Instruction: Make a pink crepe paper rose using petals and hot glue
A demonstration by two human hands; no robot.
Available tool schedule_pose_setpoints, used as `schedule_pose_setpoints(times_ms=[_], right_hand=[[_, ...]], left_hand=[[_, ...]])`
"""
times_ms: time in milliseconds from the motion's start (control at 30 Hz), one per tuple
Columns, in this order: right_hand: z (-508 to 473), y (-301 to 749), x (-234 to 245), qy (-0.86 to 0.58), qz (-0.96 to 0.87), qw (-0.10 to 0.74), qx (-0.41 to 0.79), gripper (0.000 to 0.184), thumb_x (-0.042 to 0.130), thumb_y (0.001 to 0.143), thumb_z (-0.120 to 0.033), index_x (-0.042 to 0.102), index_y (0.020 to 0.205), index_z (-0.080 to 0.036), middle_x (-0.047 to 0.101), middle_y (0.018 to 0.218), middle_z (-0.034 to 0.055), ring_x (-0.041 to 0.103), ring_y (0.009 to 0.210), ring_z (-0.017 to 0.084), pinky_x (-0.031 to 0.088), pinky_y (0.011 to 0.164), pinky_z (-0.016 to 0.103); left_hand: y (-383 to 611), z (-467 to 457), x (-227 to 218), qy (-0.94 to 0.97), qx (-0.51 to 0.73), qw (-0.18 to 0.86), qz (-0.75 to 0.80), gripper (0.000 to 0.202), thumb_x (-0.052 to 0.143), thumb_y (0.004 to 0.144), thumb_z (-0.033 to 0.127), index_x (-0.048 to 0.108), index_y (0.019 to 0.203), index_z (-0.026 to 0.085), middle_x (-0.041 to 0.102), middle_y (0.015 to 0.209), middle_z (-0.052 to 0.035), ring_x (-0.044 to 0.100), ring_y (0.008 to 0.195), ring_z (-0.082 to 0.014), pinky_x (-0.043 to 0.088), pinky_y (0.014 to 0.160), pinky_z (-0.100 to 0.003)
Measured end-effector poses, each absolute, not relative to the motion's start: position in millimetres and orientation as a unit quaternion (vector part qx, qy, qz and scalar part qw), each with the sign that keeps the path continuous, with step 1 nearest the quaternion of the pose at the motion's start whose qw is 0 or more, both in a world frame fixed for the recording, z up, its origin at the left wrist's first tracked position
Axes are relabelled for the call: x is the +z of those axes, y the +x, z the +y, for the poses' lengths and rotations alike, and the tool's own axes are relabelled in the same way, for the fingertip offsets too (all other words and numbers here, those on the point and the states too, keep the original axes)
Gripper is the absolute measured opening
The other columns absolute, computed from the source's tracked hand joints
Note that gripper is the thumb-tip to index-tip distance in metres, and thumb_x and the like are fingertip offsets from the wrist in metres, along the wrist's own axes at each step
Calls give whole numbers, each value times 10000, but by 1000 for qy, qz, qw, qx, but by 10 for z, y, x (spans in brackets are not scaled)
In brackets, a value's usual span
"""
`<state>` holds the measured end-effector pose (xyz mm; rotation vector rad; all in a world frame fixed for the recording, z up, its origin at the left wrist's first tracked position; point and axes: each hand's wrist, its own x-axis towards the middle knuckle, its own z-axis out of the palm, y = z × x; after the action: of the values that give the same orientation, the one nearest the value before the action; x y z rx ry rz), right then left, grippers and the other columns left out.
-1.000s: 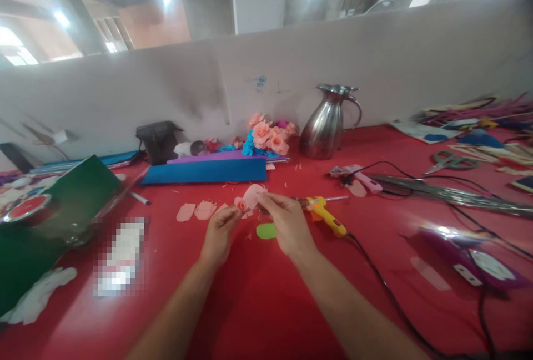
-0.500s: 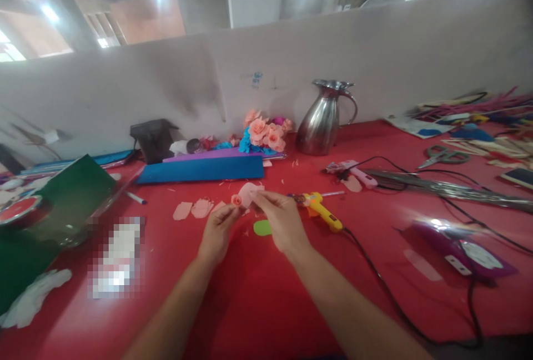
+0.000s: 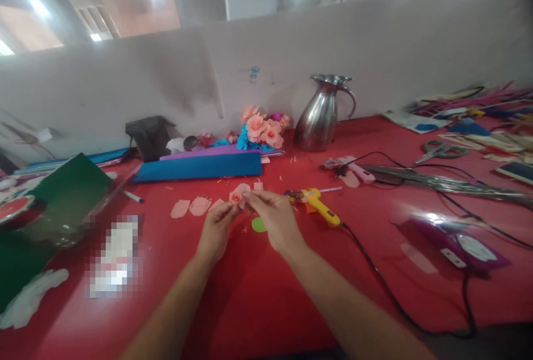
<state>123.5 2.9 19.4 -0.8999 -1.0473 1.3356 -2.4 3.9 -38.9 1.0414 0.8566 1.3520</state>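
Observation:
Between the fingertips of my left hand (image 3: 217,229) is a small coral paper rose (image 3: 236,197), its centre rolled in a spiral. My right hand (image 3: 275,217) pinches a pale pink paper petal (image 3: 243,188), which lies against the rose's back and right side. Loose pink petals (image 3: 200,205) rest on the red table just left of the hands. A light green paper piece (image 3: 259,224) lies below my right fingers. Right of that hand is a yellow glue gun (image 3: 320,207) with a black cord.
Behind the hands lie a blue paper sheet (image 3: 200,167) and finished coral roses (image 3: 262,128) beside a steel jug (image 3: 318,116). To the right are a pink glue gun (image 3: 361,172), wire stems (image 3: 449,185), scissors (image 3: 441,150) and a purple power strip (image 3: 462,246). A green sheet (image 3: 73,191) stands left.
My right hand has brought the petal leftward against the rose, so the two now overlap. The view has shifted slightly.

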Motion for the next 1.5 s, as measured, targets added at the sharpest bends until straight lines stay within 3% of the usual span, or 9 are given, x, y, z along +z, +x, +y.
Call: schedule_pose_setpoints(times_ms=[200, 667, 833, 967, 1133, 1500], right_hand=[[29, 1231, 177, -382, -456, 575, 563, 156, 627, 758, -290, 729, 675, -205, 658, 642, 6, 566, 632, 129, 455, 649, 265], [4, 1254, 179, -404, -508, 548, 527, 199, 591, 789, -345, 728, 741, -208, 664, 672, 19, 600, 687, 161, 469, 666, 288], [14, 1269, 168, -384, -487, 567, 543, 191, 568, 768, -280, 720, 864, -217, 679, 713, 12, 616, 695, 158, 473, 671, 291], [68, 1286, 126, -409, -483, 561, 533, 192, 547, 742, -225, 715, 835, -214, 674, 712, 3, 580, 627, 134, 456, 625, 274], [119, 1315, 93, -410, -577, 511, 488, 162, 584, 761, -264, 729, 809, -209, 688, 872, 44, 605, 796, 176, 453, 724, 306], [164, 1351, 40, -373, -645, 476, 467, 107, 642, 754, -299, 715, 793, -231, 648, 884, 35, 593, 854, 194, 464, 771, 332]], left_hand=[[-26, 55, -422, 435, 587, 574, 370, 140, 674, 757, 296, 717, 862, 213, 705, 897, -26, 618, 894, -169, 461, 841, -301], [-17, 34, -343, 456, 571, 567, 379, 204, 644, 780, 319, 713, 920, 187, 702, 918, -48, 615, 913, -189, 445, 874, -321], [-19, 36, -344, 442, 573, 576, 379, 179, 642, 783, 324, 708, 892, 198, 697, 897, -38, 612, 907, -178, 441, 873, -312], [-29, 42, -376, 450, 572, 564, 390, 181, 625, 797, 333, 710, 888, 202, 693, 910, -39, 607, 906, -170, 429, 892, -313], [-30, 42, -363, 443, 576, 571, 382, 180, 631, 788, 338, 707, 874, 200, 694, 907, -40, 610, 905, -176, 425, 908, -332], [-21, 17, -244, 480, 564, 566, 362, 193, 611, 791, 309, 719, 907, 199, 693, 925, -52, 603, 915, -198, 445, 881, -332]])
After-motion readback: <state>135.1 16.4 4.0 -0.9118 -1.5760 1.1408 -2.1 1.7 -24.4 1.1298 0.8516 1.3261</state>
